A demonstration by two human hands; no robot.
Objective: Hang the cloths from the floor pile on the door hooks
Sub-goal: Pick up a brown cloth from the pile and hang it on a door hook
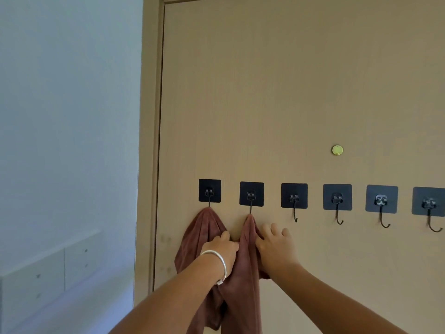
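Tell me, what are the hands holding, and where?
Both hands, left hand and right hand, hold the second brown cloth by its sides, just below its hook.

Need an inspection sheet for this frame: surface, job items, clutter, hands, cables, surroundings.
Surface: tan door carrying a row of six black adhesive hooks.
Job's things: first brown cloth hangs on the leftmost hook; second brown cloth hangs on the second hook. Third hook, fourth hook, fifth hook and sixth hook are bare. Floor pile not in view.
Clutter: nothing seen.
Grippers: left hand, silver bangle on its wrist, and right hand rest against either side of the second brown cloth; grip unclear.
Cables: nothing seen.
Surroundings: round brass peephole cover on the door; white wall on the left with a switch panel.
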